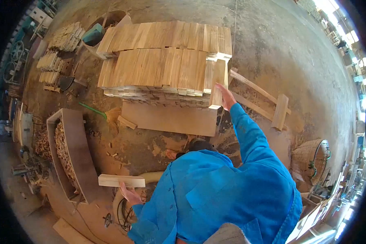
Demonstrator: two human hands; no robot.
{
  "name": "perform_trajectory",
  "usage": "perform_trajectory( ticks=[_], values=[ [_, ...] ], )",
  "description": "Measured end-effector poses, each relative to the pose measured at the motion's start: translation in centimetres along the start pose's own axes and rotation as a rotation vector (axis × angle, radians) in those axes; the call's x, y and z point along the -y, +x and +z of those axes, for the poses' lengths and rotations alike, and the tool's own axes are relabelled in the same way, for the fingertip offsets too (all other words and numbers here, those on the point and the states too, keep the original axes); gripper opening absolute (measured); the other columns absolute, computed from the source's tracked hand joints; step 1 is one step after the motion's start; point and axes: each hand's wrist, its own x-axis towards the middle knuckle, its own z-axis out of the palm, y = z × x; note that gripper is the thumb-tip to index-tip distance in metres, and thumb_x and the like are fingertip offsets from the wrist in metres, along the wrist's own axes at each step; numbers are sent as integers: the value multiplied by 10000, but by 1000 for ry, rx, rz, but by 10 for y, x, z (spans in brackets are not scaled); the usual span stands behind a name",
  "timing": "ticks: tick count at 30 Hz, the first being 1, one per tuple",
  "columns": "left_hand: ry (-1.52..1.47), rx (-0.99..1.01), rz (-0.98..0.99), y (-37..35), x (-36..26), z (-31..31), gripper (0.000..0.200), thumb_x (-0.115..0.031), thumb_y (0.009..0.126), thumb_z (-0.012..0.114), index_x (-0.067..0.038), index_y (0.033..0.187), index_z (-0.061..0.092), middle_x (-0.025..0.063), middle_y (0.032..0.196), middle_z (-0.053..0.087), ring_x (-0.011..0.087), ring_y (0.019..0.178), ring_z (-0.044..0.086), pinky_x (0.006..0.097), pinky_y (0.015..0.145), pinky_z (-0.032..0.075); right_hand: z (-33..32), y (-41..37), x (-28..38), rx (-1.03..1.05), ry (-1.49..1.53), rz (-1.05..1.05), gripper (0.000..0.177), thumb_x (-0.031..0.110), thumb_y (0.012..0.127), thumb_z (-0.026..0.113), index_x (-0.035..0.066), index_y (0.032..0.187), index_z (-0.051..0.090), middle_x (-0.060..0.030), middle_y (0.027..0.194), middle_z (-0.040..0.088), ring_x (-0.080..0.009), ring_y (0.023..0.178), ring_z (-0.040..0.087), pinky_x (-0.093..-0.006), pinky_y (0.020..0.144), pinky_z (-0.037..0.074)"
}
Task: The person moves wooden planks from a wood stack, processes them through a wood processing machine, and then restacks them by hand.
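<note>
A short stack of pale wooden boards (122, 180) rests in my left hand (130, 194), out to the left of my body, with the fingers closed around its lower side. My right hand (226, 96) reaches forward to the right end of a large pile of wooden boards (162, 69). Its fingers are wrapped round the near end of a wooden board (218, 79), which stands along the pile's right edge. The pile is laid in neat rows on a flat brown sheet (171, 120).
Left of me stands a long wooden box (77, 154) filled with small wood pieces. A green-handled broom (94, 110) lies beyond it. Wooden rails with a crosspiece (280, 112) lie on the floor at right, near a woven basket (311, 160). More stacked wood (65, 36) sits far left.
</note>
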Motion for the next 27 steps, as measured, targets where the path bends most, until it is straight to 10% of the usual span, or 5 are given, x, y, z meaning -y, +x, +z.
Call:
perform_trajectory(
  ticks=[5,8,22,24,27],
  values=[
    [105,-20,4,-29,-8,17,780,-445,1061,652,-24,1655,374,159,1621,451,322,1464,467,505,1226,391,1,68,-7,-36,-171,115,905,656,905,725,146,1622,513,-137,1769,308,-320,1645,203,-568,1300,196],
    [128,-101,-13,-37,-5,18,791,-440,1051,659,-21,1655,365,168,1630,435,330,1480,449,508,1255,376,7,81,5,167,-240,63,830,669,925,675,200,1599,554,-105,1767,332,-320,1650,195,-624,1278,216],
    [-34,-89,-11,-47,21,73,705,-383,1003,713,-29,1566,478,135,1543,539,304,1386,545,505,1218,406,-2,115,38,26,-477,168,920,780,960,587,119,1598,538,-187,1733,344,-479,1547,349,-712,1138,414],
    [6,29,6,-40,23,79,684,-361,990,720,-64,1563,493,105,1516,551,275,1357,542,511,1167,405,-5,127,34,-23,-578,76,1066,744,935,661,-16,1640,411,-294,1480,598,-428,1362,586,-616,1018,545],
    [104,13,-27,-31,13,94,684,-341,980,728,-96,1573,491,77,1494,559,252,1349,520,530,1133,375,-36,179,2,142,-898,-48,1078,774,961,588,-25,1653,376,-316,1438,632,-395,1389,576,-527,1027,558]
  ],
)
